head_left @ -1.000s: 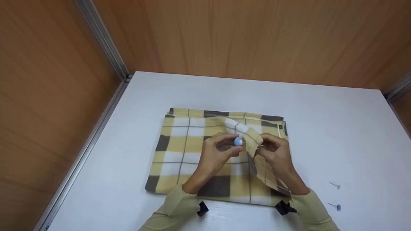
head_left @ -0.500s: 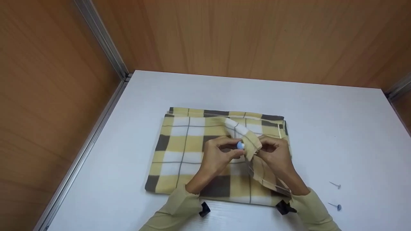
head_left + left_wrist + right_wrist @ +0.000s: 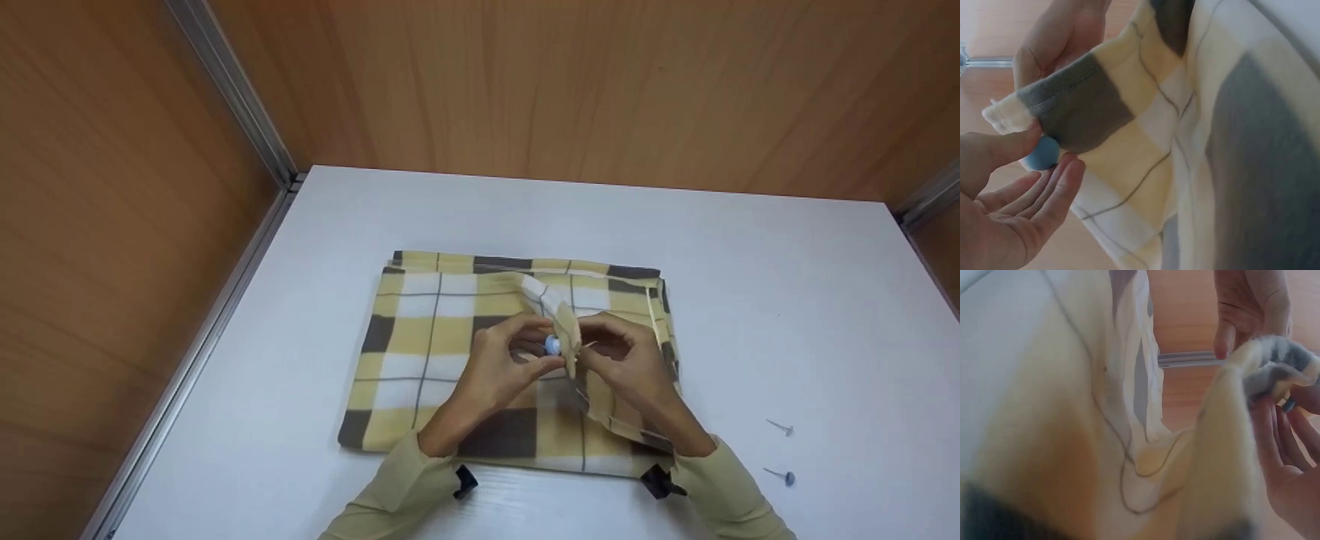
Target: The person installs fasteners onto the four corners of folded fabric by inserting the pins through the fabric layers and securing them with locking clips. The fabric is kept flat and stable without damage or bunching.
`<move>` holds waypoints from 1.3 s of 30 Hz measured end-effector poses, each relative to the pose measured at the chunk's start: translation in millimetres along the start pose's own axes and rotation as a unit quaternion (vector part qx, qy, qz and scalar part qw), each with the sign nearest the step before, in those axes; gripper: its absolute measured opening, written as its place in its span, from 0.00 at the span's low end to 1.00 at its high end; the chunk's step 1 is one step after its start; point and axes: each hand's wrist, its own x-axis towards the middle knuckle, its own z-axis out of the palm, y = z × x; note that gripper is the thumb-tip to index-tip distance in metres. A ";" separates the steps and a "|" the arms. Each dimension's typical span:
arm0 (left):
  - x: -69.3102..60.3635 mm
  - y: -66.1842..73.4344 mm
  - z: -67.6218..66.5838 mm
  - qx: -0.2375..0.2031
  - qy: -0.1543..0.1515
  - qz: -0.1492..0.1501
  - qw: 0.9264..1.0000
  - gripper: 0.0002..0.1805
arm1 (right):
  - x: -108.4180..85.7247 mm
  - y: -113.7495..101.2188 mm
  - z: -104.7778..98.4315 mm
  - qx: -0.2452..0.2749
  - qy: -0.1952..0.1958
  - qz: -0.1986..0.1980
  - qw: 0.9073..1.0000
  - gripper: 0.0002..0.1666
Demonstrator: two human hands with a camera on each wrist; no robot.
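A folded checked cloth (image 3: 427, 360) in yellow, white and dark grey lies on the table, with one corner lifted between both hands. My left hand (image 3: 502, 364) holds a pin with a round blue head (image 3: 553, 345), thumb and fingers about the head at the cloth's near side. In the left wrist view the blue head (image 3: 1044, 153) sits against the cloth edge. On the other side of that corner, my right hand (image 3: 626, 360) pinches the fabric. A thin pale bit shows by its fingertips; what it is cannot be made out. The pin's shaft is hidden.
Two more pins lie on the white table (image 3: 825, 300) at the right: a pale-headed pin (image 3: 782, 427) and a blue-headed pin (image 3: 784, 477). Wood-grain panels (image 3: 562, 90) stand behind the table and along its left. Black wrist mounts (image 3: 660, 481) show at the cuffs.
The lifted corner has turned edge-on and shifted left. The right hand moved left with it, closer to the left hand. The blue head now sits close against the fabric.
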 end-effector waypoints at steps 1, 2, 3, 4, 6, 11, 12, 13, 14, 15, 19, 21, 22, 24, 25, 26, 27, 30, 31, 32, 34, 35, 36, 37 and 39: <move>-1.4 1.4 -2.9 0.009 -0.017 0.001 1.000 0.25 | -0.2 0.2 1.1 -0.003 -0.007 -0.011 1.000 0.14; -2.8 2.3 -5.9 0.017 -0.034 0.002 0.999 0.29 | -0.3 0.4 2.5 -0.003 -0.016 -0.022 1.000 0.13; -4.3 2.8 -8.9 0.025 -0.050 0.004 0.998 0.33 | -0.4 0.8 3.9 -0.003 -0.025 -0.032 0.999 0.13; -5.7 2.8 -11.7 0.034 -0.067 0.009 0.997 0.36 | -0.7 1.2 5.2 -0.003 -0.035 -0.036 0.999 0.13; -8.4 1.7 -17.2 0.051 -0.103 0.018 0.993 0.40 | -1.2 0.9 8.6 -0.004 -0.052 -0.034 0.998 0.11; -15.4 -5.7 -28.1 0.094 -0.164 0.036 0.981 0.28 | -5.8 -1.8 19.5 -0.033 -0.085 0.002 0.996 0.09; -17.3 -7.1 -29.8 0.098 -0.171 0.033 0.980 0.24 | -6.9 -4.5 21.8 -0.042 -0.093 0.007 0.995 0.08; -19.3 -8.5 -31.3 0.099 -0.176 0.027 0.979 0.21 | -7.7 -7.8 24.0 -0.049 -0.099 0.013 0.994 0.08; -21.4 -10.0 -32.4 0.099 -0.179 0.020 0.979 0.20 | -8.6 -11.3 25.5 -0.054 -0.107 0.017 0.993 0.07; -23.5 -12.1 -33.3 0.099 -0.183 0.014 0.978 0.19 | -9.5 -15.1 26.6 -0.059 -0.113 0.022 0.992 0.06; -31.0 -20.5 -35.4 0.107 -0.190 0.009 0.976 0.19 | -12.3 -28.5 22.6 -0.081 -0.116 0.028 0.990 0.04; -35.2 -25.2 -37.0 0.116 -0.191 0.009 0.975 0.19 | -13.8 -30.8 16.1 -0.101 -0.104 0.026 0.989 0.04; -37.5 -27.2 -38.3 0.120 -0.191 0.008 0.974 0.18 | -14.5 -31.3 12.2 -0.112 -0.095 0.027 0.989 0.05; -42.7 -31.7 -41.3 0.130 -0.189 0.004 0.973 0.18 | -15.7 -31.7 3.7 -0.135 -0.072 0.030 0.988 0.06; -45.4 -33.6 -42.9 0.132 -0.189 0.001 0.973 0.18 | -16.3 -31.7 -0.7 -0.146 -0.060 0.033 0.987 0.07; -48.2 -35.3 -44.4 0.134 -0.188 -0.003 0.973 0.17 | -17.0 -31.8 -5.3 -0.156 -0.048 0.035 0.986 0.07; -51.0 -37.0 -45.9 0.137 -0.187 -0.007 0.973 0.17 | -17.6 -31.9 -9.8 -0.164 -0.038 0.039 0.985 0.08; -58.7 -40.7 -48.7 0.146 -0.181 -0.017 0.972 0.17 | -18.9 -31.5 -22.9 -0.180 -0.008 0.048 0.983 0.08; -60.9 -41.5 -49.2 0.150 -0.179 -0.019 0.972 0.17 | -19.2 -31.2 -26.8 -0.182 0.000 0.050 0.982 0.08; -62.8 -42.2 -49.3 0.154 -0.174 -0.018 0.972 0.16 | -19.5 -31.3 -30.4 -0.183 0.007 0.052 0.982 0.08; -65.9 -43.1 -49.0 0.165 -0.164 -0.014 0.972 0.16 | -20.4 -31.4 -36.8 -0.187 0.018 0.060 0.980 0.09; -67.1 -43.2 -48.9 0.173 -0.160 -0.011 0.972 0.17 | -21.1 -31.9 -39.6 -0.189 0.021 0.063 0.980 0.08; -68.2 -43.2 -49.0 0.182 -0.156 -0.008 0.971 0.17 | -22.1 -32.1 -42.4 -0.192 0.025 0.067 0.979 0.08; -69.5 -42.9 -49.3 0.194 -0.153 -0.006 0.969 0.17 | -23.3 -32.1 -45.4 -0.196 0.028 0.071 0.978 0.08; -72.3 -42.0 -51.4 0.214 -0.148 -0.004 0.965 0.17 | -27.1 -31.2 -52.0 -0.211 0.036 0.079 0.974 0.08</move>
